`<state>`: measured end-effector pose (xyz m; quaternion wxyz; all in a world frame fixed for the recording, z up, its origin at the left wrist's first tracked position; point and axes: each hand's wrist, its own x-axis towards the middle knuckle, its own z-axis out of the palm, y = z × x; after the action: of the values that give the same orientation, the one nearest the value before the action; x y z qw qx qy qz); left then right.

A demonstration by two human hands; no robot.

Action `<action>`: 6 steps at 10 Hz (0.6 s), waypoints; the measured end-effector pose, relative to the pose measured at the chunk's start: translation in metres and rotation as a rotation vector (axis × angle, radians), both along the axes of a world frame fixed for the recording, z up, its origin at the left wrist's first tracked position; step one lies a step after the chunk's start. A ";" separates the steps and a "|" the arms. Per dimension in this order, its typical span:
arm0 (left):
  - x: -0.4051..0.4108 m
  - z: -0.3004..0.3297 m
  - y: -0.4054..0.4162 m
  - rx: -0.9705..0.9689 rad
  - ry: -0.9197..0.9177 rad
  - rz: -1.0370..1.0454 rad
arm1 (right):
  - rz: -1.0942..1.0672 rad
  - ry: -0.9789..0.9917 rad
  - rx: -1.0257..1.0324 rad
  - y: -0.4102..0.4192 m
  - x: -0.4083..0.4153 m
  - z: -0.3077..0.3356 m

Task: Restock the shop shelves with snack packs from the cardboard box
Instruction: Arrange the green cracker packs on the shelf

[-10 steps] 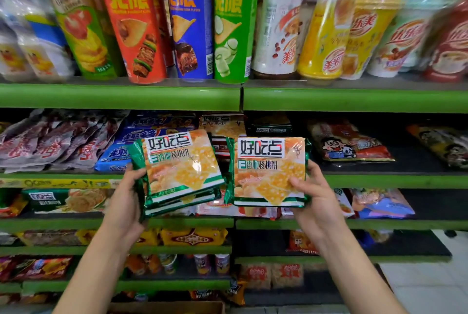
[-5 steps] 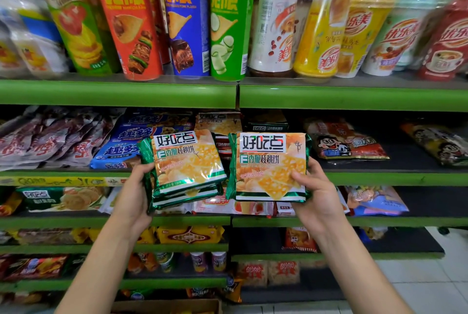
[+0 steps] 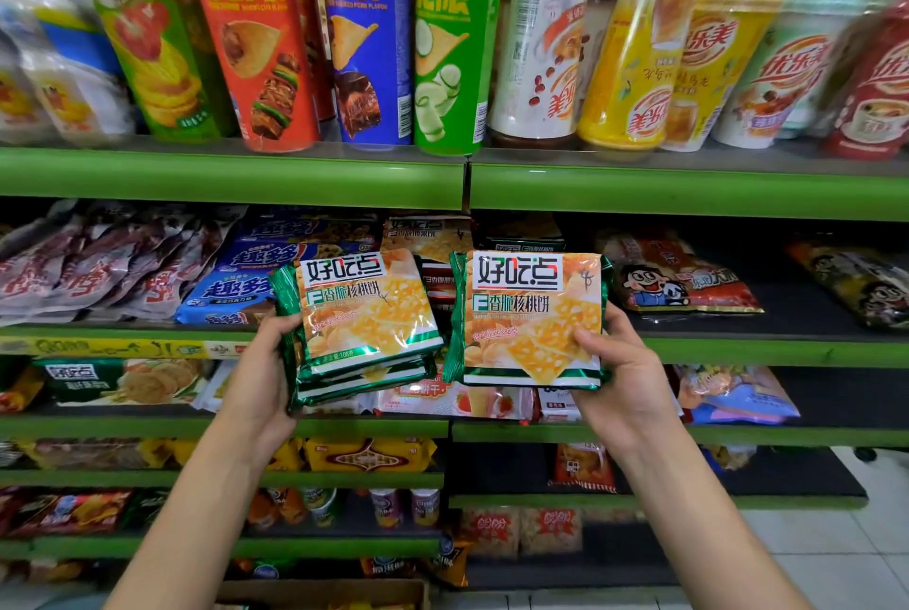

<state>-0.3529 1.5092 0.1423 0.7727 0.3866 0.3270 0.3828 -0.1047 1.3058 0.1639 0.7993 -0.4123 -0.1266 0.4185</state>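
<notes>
My left hand (image 3: 263, 378) grips a small stack of green-and-orange walnut biscuit packs (image 3: 361, 324) by its left edge, tilted slightly. In my right hand (image 3: 622, 378) is another pack of the same biscuits (image 3: 531, 319), with the thumb on its front. Both are held up in front of the second green shelf (image 3: 738, 349), where matching packs (image 3: 428, 235) lie at the back. The rim of the cardboard box (image 3: 319, 592) shows at the bottom edge, between my forearms.
The top shelf (image 3: 236, 179) carries tall crisp tubes (image 3: 364, 34) and milk-tea cups (image 3: 634, 58). Blue cookie packs (image 3: 231, 290) and dark red packs (image 3: 88, 265) lie left on the second shelf, cartoon snack bags (image 3: 679, 285) right. Lower shelves hold more packs. Tiled floor (image 3: 846, 560) lies at the right.
Both hands have lifted the biscuit packs slightly and brought them closer to the second shelf. The left stack has moved right, towards the right-hand pack.
</notes>
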 end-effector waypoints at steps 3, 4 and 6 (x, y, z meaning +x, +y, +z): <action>0.000 0.003 -0.002 -0.014 -0.014 -0.005 | 0.012 0.027 0.008 0.000 0.001 -0.003; 0.000 0.003 -0.002 -0.024 -0.008 -0.006 | 0.010 0.024 -0.003 -0.001 0.001 -0.002; 0.001 0.002 -0.003 -0.025 -0.007 -0.007 | 0.011 0.039 -0.011 -0.003 -0.001 -0.004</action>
<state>-0.3522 1.5067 0.1448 0.7800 0.3765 0.3279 0.3772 -0.1053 1.3033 0.1603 0.7970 -0.4078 -0.1106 0.4316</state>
